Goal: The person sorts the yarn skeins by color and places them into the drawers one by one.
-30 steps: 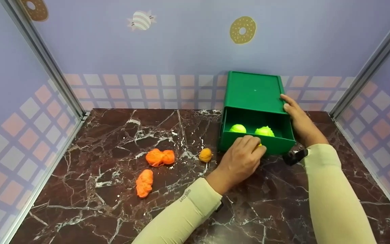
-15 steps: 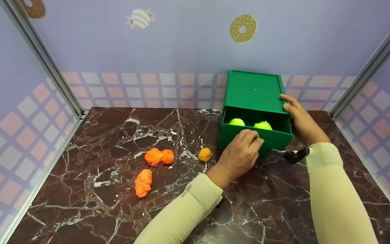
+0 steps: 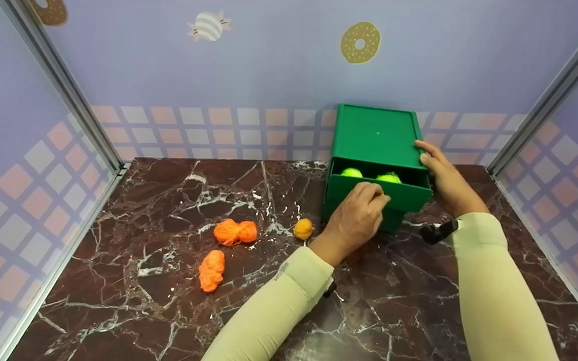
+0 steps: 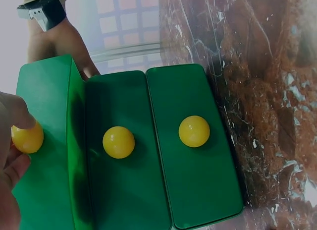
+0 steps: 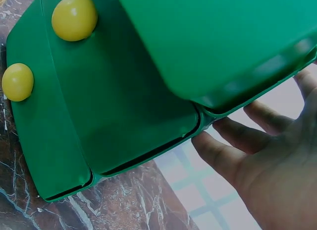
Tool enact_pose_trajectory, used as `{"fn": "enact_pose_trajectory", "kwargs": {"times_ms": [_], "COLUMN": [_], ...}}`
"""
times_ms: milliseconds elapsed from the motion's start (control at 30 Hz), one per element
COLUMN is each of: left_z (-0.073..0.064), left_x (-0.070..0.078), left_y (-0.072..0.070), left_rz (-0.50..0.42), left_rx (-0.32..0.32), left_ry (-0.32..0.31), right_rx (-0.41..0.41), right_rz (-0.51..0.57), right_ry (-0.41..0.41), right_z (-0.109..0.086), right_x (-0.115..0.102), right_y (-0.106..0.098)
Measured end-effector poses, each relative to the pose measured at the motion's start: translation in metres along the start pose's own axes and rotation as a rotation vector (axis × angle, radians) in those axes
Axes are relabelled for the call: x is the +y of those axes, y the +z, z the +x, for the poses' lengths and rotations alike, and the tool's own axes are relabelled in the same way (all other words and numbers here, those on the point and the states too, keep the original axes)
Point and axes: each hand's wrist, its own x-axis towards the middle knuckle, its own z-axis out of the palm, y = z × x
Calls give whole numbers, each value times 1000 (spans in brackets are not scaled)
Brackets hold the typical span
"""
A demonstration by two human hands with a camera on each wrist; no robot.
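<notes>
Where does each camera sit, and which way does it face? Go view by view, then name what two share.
Head: on the head, looking forward and down at the green cabinet; the left hand, right hand and both sleeves show.
Left wrist: on that wrist, facing the cabinet's front, tipped sideways; the left hand pinches the top knob, the right hand partly shows beyond.
Right wrist: on that wrist, facing the cabinet's front and side; the right hand's fingers touch the side.
Shared: both wrist views show the middle knob and bottom knob.

Marbled tabletop (image 3: 138, 316): green drawer unit (image 3: 377, 135), two orange bundles (image 3: 235, 232), ochre ball (image 3: 303, 229).
</notes>
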Motion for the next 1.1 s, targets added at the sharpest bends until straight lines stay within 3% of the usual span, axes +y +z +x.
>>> {"fn": "enact_pose_trajectory", "kwargs": {"times_ms": [533,1100], "left_z": [14,26], "left_x": [-15,-26], "left_y": [10,21], "left_rz": [-5,-8], "left_rx": [-61,-75], "left_ry": [-50,-84], "right_rx": [2,-15], "right_rz": [-58,21], "right_ry": [-13,-16], "right_z": [2,2], "right_x": [2,1], "right_y": [-2,2]}}
